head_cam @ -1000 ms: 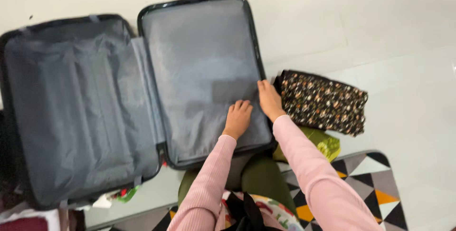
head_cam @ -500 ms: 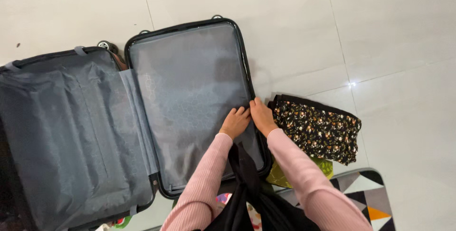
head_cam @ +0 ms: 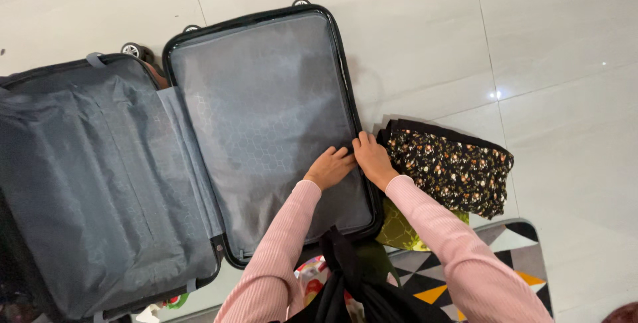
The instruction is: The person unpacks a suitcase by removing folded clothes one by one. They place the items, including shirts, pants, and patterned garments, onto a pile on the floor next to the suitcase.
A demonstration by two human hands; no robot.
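An open black suitcase [head_cam: 345, 64] lies flat on the pale tiled floor, both halves lined in grey. A grey lining panel [head_cam: 266, 117] covers the right half. My left hand [head_cam: 329, 167] rests on this panel near its right edge with its fingers curled. My right hand [head_cam: 373, 159] sits on the suitcase's right rim, and its fingertips meet those of the left hand. Both hands pinch the panel's edge at that spot; what lies between the fingers is too small to make out. Both sleeves are pink.
A folded black floral cloth [head_cam: 452, 167] lies on the floor just right of my right hand, on top of a green cloth [head_cam: 399, 230]. A geometric patterned rug [head_cam: 478, 270] is at the bottom right. A black strap or bag [head_cam: 345, 283] hangs between my arms.
A second ago my hands lay apart and flat on the panel. The left hand has slid right to meet the right one at the rim. The view has shifted.
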